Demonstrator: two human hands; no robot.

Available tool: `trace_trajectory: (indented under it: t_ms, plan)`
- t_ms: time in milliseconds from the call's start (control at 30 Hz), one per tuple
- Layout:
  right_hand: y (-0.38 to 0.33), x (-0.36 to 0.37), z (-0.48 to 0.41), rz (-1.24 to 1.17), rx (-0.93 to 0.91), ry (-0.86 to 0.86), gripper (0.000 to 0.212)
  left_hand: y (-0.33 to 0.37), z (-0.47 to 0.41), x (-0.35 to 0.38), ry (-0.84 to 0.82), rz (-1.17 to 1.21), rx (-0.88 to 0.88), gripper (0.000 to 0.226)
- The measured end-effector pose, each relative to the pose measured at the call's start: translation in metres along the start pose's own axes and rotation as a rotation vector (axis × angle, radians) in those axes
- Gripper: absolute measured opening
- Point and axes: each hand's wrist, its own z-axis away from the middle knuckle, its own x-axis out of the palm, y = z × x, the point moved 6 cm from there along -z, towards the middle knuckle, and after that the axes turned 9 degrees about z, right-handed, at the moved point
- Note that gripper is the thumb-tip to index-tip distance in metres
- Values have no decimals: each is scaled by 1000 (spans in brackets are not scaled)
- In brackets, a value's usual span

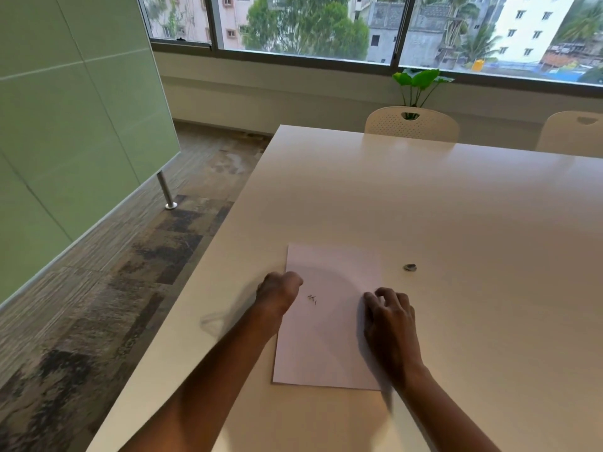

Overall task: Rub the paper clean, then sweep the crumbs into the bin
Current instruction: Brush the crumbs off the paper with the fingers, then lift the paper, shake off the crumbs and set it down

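1. Fingers (383,296) of the right hand (393,324): curling loosely, tips pressing the paper (326,340), gripping nothing.
2. Left hand (277,290): closing into a fist at the paper's left edge; contents not visible.
3. Paper: lying flat on the table (456,207), bearing small pencil marks (312,299).
4. Eraser (409,267): sitting apart, to the paper's right.

1. I see a table (424,207) with a smooth, glossy pale top that throws back window light.
2. The paper (329,350) near me looks matt, thin and white.
3. The far chair (411,124) seems to be matt, perforated plastic.
4. The floor (130,256) on the left looks like rough, mottled carpet.
5. The left panel (65,125) is smooth and faintly sheened, and its post (165,190) is shiny metal.
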Motion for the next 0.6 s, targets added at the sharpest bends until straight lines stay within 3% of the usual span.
trace_trajectory:
  t_ms: [167, 267, 600]
  plan:
    - [1, 1, 1, -18, 11, 26, 19, 0, -7, -5, -35, 76, -61, 35]
    - [1, 3, 2, -27, 15, 43, 19, 3, -12, -6, -69, 129, -67, 18]
    - [4, 7, 3, -53, 5, 65, 19, 16, -15, 3, -82, 27, -32, 17]
